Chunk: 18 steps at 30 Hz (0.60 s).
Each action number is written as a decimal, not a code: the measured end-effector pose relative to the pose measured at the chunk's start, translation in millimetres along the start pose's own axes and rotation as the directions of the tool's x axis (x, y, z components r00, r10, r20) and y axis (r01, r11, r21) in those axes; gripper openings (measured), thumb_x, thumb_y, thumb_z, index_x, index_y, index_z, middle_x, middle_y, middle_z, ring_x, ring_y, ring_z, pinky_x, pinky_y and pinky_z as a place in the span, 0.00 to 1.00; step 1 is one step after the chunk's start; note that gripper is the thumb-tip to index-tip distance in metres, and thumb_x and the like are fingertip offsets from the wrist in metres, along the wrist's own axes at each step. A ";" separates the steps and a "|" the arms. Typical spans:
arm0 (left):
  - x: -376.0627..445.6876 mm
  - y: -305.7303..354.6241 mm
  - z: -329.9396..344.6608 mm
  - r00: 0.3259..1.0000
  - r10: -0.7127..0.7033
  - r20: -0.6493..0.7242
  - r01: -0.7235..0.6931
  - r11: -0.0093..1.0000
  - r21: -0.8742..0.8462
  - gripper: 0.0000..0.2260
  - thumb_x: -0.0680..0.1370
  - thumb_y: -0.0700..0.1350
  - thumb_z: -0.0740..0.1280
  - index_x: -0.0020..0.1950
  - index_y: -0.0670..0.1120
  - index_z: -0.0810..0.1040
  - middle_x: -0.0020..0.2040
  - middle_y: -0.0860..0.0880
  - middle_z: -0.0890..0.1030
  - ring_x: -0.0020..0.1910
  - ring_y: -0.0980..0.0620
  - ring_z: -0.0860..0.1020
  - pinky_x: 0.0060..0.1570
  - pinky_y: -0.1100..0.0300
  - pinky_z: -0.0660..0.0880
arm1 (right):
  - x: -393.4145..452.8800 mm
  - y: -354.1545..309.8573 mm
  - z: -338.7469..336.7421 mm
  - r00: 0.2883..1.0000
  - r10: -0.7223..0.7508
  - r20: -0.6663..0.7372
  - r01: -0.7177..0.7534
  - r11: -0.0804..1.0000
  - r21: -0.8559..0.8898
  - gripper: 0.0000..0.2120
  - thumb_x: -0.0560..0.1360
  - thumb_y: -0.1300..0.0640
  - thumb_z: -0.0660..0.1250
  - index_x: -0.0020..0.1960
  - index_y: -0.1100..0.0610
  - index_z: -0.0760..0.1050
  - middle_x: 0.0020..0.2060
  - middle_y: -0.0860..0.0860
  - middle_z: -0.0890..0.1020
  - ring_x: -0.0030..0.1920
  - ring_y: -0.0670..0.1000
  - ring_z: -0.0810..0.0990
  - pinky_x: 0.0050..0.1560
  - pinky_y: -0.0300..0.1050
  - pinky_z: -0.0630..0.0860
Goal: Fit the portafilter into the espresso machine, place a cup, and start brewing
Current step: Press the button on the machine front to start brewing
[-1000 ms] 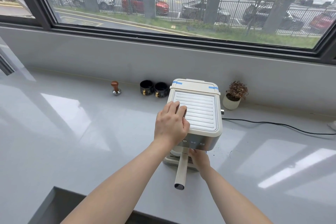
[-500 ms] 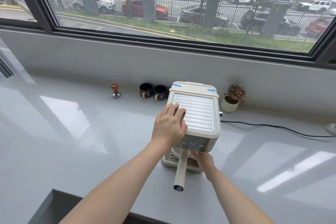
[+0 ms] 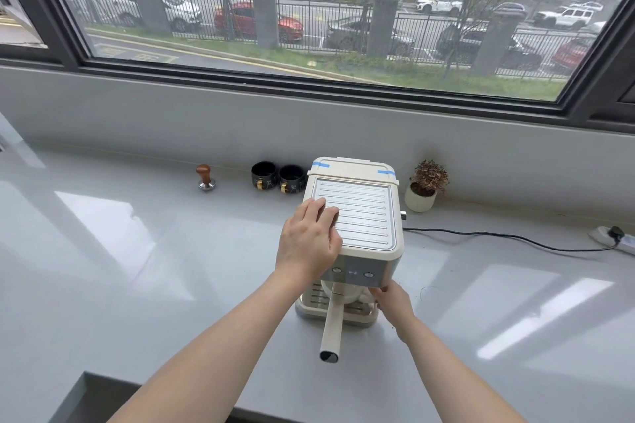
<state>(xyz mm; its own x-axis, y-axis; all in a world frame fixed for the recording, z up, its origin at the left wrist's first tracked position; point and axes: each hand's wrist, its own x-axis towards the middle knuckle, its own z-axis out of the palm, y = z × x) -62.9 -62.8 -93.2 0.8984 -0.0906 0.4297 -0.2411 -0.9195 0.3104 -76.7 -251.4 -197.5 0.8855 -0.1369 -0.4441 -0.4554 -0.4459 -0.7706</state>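
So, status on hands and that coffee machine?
Left hand flat atop cream espresso machine. Right hand under its front. Cream portafilter handle sticks out. No cup visible underneath.

You face a wide dark-framed window (image 3: 309, 10) over a grey sill wall (image 3: 240, 124). Daylight glares in pale patches on your glossy grey worktop (image 3: 120, 251). Outside: railings, trees, parked cars.
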 end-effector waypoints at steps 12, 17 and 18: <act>-3.2 0.3 0.9 0.999 -0.007 -0.034 0.007 1.000 -0.024 0.17 0.73 0.48 0.55 0.57 0.48 0.77 0.60 0.48 0.78 0.62 0.48 0.71 0.52 0.51 0.76 | -29.1 -64.8 -45.7 0.893 -0.192 -0.407 0.355 0.855 0.377 0.11 0.81 0.54 0.56 0.56 0.56 0.75 0.51 0.52 0.81 0.46 0.49 0.79 0.49 0.44 0.74; -2.6 0.4 1.4 1.000 -0.003 -0.028 0.002 1.000 -0.021 0.18 0.74 0.48 0.54 0.58 0.47 0.77 0.60 0.48 0.78 0.63 0.49 0.70 0.54 0.51 0.76 | -44.2 -73.9 -26.8 0.792 -0.484 -0.371 0.524 0.851 0.008 0.24 0.76 0.40 0.56 0.67 0.52 0.70 0.64 0.46 0.73 0.63 0.47 0.71 0.62 0.44 0.69; -2.4 0.2 1.2 1.000 -0.002 -0.026 0.002 1.000 -0.019 0.18 0.74 0.48 0.54 0.58 0.47 0.77 0.61 0.48 0.78 0.63 0.48 0.71 0.54 0.51 0.76 | -43.6 -71.5 -21.8 0.765 -0.528 -0.368 0.548 0.835 -0.057 0.27 0.74 0.37 0.55 0.67 0.51 0.71 0.67 0.47 0.71 0.65 0.46 0.70 0.65 0.46 0.69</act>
<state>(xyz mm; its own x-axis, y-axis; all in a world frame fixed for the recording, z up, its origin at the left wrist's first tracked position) -64.7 -63.2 -95.2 0.8892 -0.0784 0.4507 -0.2464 -0.9121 0.3275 -80.8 -232.8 -113.1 0.9522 -0.1951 0.2351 0.1105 -0.4976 -0.8603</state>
